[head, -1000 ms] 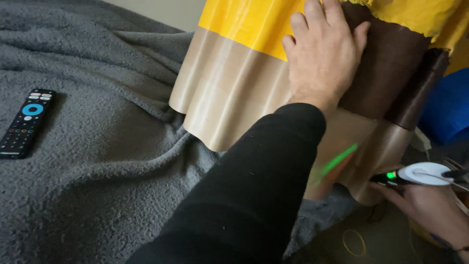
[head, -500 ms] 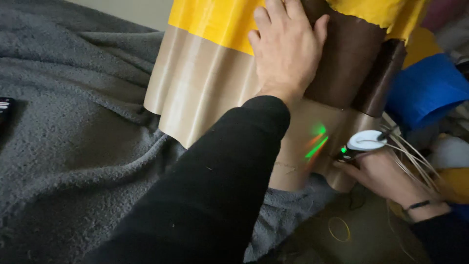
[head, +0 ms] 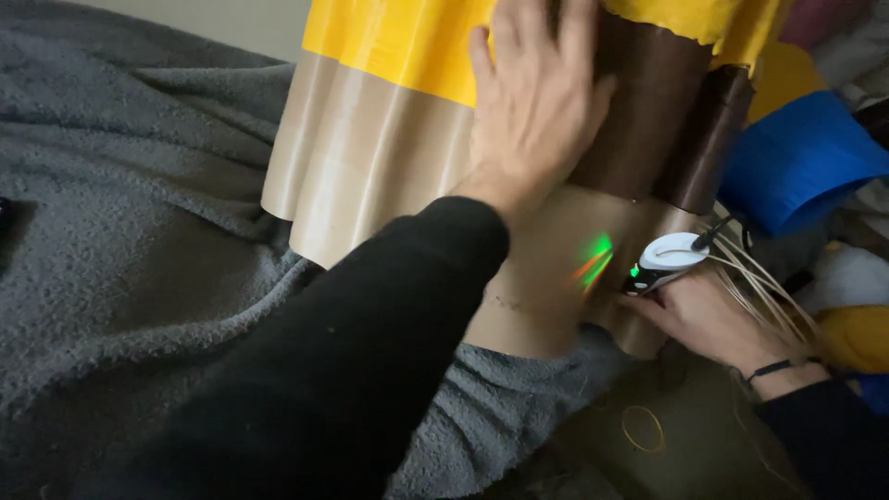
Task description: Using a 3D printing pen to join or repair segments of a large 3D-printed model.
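Observation:
A big wavy-walled object (head: pixel 370 157) lies on a grey blanket; it has a tan band, a yellow band above and a dark brown section at the right. My left hand (head: pixel 537 120), in a black sleeve, is pressed flat on it with fingers spread, across the yellow and brown parts. My right hand (head: pixel 713 319) grips a small white and black device (head: pixel 669 259) with a green lamp, held against the tan band's lower right. A green and orange glow (head: pixel 595 259) falls on the tan surface beside it. Thin pale cables (head: pixel 759 278) run from the device.
The grey fleece blanket (head: pixel 120 231) covers the left and lower part of the view. A blue rounded object (head: pixel 796 157) and a yellow one (head: pixel 857 338) lie at the right. A thin ring (head: pixel 642 429) rests on the dark cloth below my right hand.
The view has shifted right, and the remote control on the blanket has slid out at the left. My right hand has brought the device up against the tan band; the green glow moved with it.

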